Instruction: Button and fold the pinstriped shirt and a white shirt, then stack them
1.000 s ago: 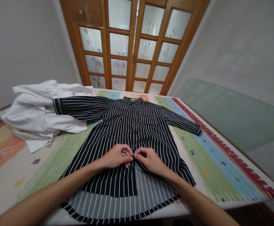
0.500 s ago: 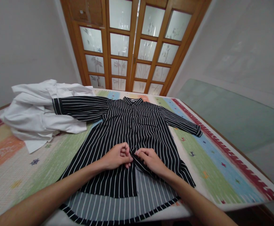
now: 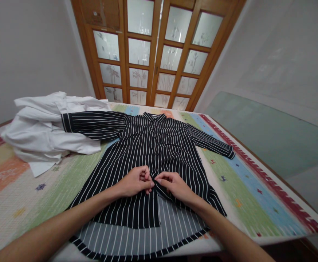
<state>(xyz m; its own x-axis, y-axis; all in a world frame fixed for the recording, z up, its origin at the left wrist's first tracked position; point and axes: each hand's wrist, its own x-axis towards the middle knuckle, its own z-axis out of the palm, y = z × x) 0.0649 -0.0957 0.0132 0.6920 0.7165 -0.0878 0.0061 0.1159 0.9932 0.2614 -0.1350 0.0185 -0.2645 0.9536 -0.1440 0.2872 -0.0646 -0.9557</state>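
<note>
White cloth [image 3: 42, 140] crumpled left of striped shirt [image 3: 137, 153], under its cuff [image 3: 67, 123]. Left hand [image 3: 151, 178] on shirt's lower front, fingers curled, apparently pinching fabric. Right hand [image 3: 157, 179] just beside, fingertips closed on shirt's front. Shirt spread front-up on patterned desk [image 3: 246, 189]. Risk: loose pinch or uneven tug, thin fabric slips, front edges misalign.

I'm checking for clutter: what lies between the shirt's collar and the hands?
In the head view, only the striped front of the shirt, with a button showing just beyond the left hand and right hand.
</note>
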